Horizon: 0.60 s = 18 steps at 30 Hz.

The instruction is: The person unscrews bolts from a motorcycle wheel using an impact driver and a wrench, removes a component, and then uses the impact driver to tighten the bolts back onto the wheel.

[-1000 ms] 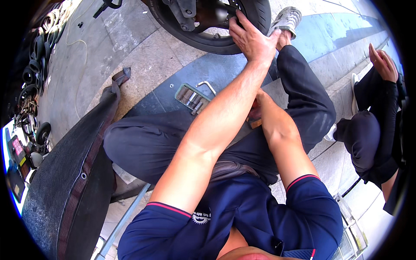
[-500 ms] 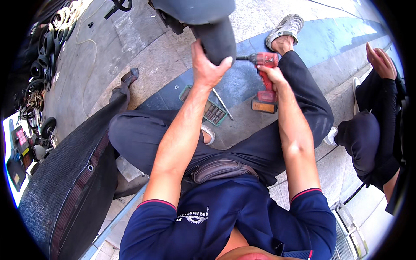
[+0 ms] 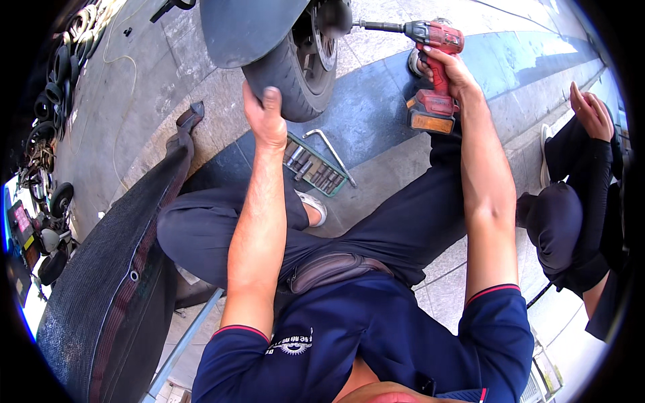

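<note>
Left hand [image 3: 263,117] grips one tyre [image 3: 289,77], right hand [image 3: 449,67] clasps one red drill [image 3: 433,74]; perhaps seven sockets [image 3: 314,171].

A socket tray [image 3: 316,169] and bent wrench [image 3: 334,153] crowd the pavement [image 3: 376,114] under the tyre [image 3: 289,74]. Open paving lies between tyre and red drill [image 3: 433,74].

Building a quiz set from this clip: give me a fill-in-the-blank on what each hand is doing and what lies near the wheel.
1. The left hand grips the black ____ of the wheel.
2. The right hand holds a cordless impact driver whose body is ____ in colour.
3. The driver's long bit points toward the wheel's ____.
4. The tray of sockets lies on the ground between the wheel and the person's ____.

Missing words: tyre; red; hub; legs
</note>
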Available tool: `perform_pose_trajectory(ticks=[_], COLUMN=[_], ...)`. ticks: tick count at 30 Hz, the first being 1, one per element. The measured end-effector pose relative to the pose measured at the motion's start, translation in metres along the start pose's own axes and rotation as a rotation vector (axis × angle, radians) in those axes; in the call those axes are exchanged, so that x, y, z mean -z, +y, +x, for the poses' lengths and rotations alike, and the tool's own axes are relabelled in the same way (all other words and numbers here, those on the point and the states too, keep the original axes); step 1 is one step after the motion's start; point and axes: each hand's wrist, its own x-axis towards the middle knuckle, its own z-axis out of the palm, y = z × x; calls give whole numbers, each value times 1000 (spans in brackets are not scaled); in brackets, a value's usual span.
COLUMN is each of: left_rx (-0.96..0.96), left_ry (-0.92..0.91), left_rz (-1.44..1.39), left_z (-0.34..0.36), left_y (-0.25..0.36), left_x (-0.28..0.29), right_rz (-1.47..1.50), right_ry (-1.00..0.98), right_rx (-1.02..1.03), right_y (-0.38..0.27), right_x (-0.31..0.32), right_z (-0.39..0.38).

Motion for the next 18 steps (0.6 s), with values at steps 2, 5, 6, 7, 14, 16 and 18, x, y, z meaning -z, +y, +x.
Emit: perform_pose_trajectory(ticks=[2,5,6,7,14,16,18], left_rx=[85,163,201,241,1036,1119,1068], left_ry=[76,259,329,397,169,-4,-39], left_rz=[-130,-165,-149,-135,860,1167,1343], left_z=[4,14,14,11,-92,-109,-114], left_y=[-2,-15,-24,-34,-195,-194,-192], left_x=[1,11,15,18,104,68,46], right_rz=[9,-1,-5,-1,133,106,66], right_ry=[-6,56,76,48,-19,38,6], right_rx=[-9,-8,-4,-3,-183,-246,-209], right_y=[7,5,2,3,-19,-40,-41], right_x=[12,1,-3,2,-10,-33,-26], right_z=[-1,-9,-9,-8,3,-19,-20])
